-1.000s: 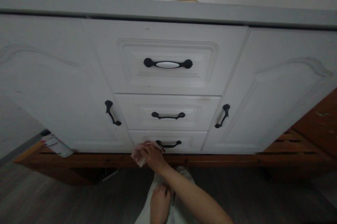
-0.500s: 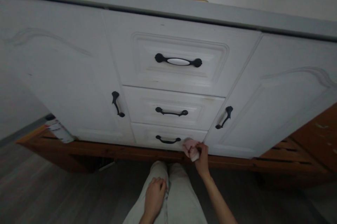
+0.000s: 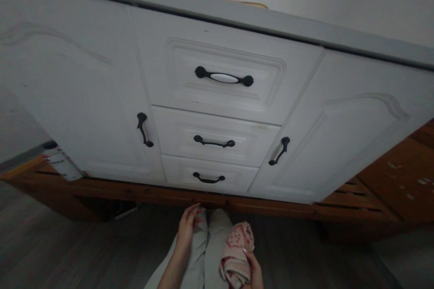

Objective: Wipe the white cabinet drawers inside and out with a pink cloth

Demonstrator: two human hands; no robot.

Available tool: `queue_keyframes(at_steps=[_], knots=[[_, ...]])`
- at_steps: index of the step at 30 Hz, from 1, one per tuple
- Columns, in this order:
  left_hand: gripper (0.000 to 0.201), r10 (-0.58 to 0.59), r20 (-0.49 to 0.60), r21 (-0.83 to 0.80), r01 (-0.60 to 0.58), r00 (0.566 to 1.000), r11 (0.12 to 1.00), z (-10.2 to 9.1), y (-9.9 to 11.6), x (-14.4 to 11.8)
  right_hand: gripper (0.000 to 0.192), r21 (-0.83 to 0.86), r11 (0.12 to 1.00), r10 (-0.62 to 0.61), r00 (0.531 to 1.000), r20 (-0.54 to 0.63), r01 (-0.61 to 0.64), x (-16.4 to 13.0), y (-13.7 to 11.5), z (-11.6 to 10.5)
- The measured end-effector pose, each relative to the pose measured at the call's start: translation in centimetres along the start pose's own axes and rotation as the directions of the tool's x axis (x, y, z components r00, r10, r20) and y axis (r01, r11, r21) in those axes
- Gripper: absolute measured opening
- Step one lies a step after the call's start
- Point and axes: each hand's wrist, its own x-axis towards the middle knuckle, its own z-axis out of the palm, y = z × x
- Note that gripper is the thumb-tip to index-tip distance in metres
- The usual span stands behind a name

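My right hand (image 3: 252, 271) holds a crumpled pink patterned cloth (image 3: 235, 253) low over my right leg, away from the cabinet. My left hand (image 3: 187, 225) rests on my left knee, its fingers loosely bent and holding nothing. In front of me stands a white cabinet with three stacked drawers. The bottom drawer (image 3: 176, 172) is the nearest one to my hands and has a black handle (image 3: 208, 178). All drawers and both side doors look closed.
The middle drawer (image 3: 169, 130) and top drawer (image 3: 230, 99) sit above, between a left door (image 3: 68, 99) and a right door (image 3: 339, 144). A wooden base (image 3: 152, 191) runs under the cabinet. A white container (image 3: 63, 164) stands at the lower left. Dark wood floor lies below.
My right hand swept the cloth rightward along the bottom drawer, then drew it back down to my lap. My left hand moved up a little on my knee.
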Motion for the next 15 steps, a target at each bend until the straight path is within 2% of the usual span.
queue_keyframes(at_steps=[2, 4, 7, 10, 15], knots=[[0.055, -0.045, 0.044, -0.202, 0.053, 0.998, 0.978, 1.9, 2.7, 0.6, 0.038, 0.002, 0.999, 0.035, 0.999, -0.013, -0.035, -0.6, 0.3, -0.1], [0.05, -0.051, 0.073, -0.348, 0.074, 0.996, 0.935, 4.0, 5.3, 1.2, 0.035, 0.002, 1.0, 0.017, 1.0, 0.004, -0.017, -0.8, 0.0, 0.2], [0.037, -0.049, 0.092, -0.487, 0.088, 0.995, 0.869, 6.3, 7.8, 2.1, 0.028, -0.004, 1.0, -0.009, 0.999, 0.038, 0.009, -0.2, -0.2, 0.6], [0.035, -0.041, 0.098, -0.559, 0.089, 0.994, 0.824, 7.0, 8.6, 2.8, 0.026, -0.026, 0.999, 0.023, 0.998, 0.063, -0.021, 0.5, 0.2, 0.4], [0.036, -0.009, 0.181, -0.627, 0.122, 0.984, 0.769, 6.3, 8.3, 2.4, 0.036, -0.023, 0.998, 0.056, 0.996, 0.066, -0.054, 0.8, 0.6, 0.2]])
